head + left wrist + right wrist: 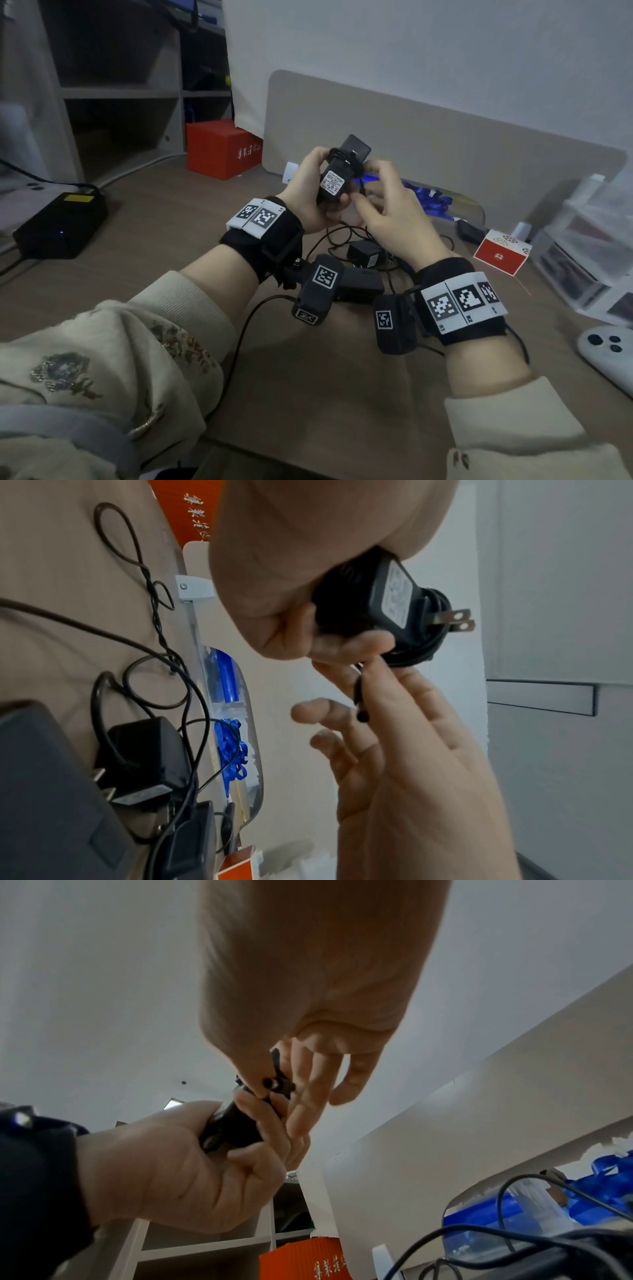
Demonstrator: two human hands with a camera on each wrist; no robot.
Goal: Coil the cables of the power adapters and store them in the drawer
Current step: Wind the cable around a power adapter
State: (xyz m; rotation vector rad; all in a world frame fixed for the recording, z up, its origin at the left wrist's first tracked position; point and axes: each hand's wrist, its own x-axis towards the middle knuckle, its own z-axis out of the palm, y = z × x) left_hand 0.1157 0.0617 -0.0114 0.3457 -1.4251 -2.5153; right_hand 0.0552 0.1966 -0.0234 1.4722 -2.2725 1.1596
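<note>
A black power adapter [337,178] with a white label is held upright above the desk, its cable wound round the top near the plug prongs [455,619]. My left hand [317,195] grips the adapter's body [232,1127]. My right hand [373,198] pinches the cable's loose end, whose barrel tip [270,1084] shows between thumb and fingers; the other fingers are spread. On the desk below lies another black adapter [364,257] among tangled black cables [342,236]. The clear plastic drawer unit [589,246] stands at the right edge.
A red box [222,149] stands at the back left, a small red-and-white box [501,255] at the right. A black power brick [61,224] lies far left. Blue ribbons [431,202] sit by the beige divider panel [445,137]. A white controller [606,356] lies near right.
</note>
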